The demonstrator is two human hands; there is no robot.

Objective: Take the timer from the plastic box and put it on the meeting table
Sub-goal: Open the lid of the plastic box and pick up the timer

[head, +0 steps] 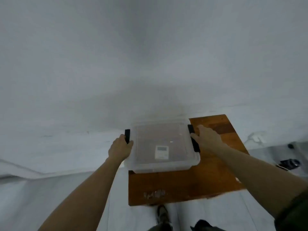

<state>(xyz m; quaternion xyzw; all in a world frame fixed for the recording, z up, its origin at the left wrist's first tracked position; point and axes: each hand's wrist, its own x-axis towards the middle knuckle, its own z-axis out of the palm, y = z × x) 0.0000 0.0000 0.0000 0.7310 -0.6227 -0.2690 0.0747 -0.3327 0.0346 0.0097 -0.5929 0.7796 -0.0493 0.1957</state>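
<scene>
A clear plastic box with its lid on sits on a small wooden table, hanging over the table's left edge. Through the lid I see the white timer, lying flat near the box's front middle. My left hand grips the black latch on the box's left side. My right hand rests on the black latch on the right side, fingers curled over it.
A white wall fills the upper view close behind the box. The floor is pale. Dark objects lie on the floor at the right. My feet stand just in front of the wooden table.
</scene>
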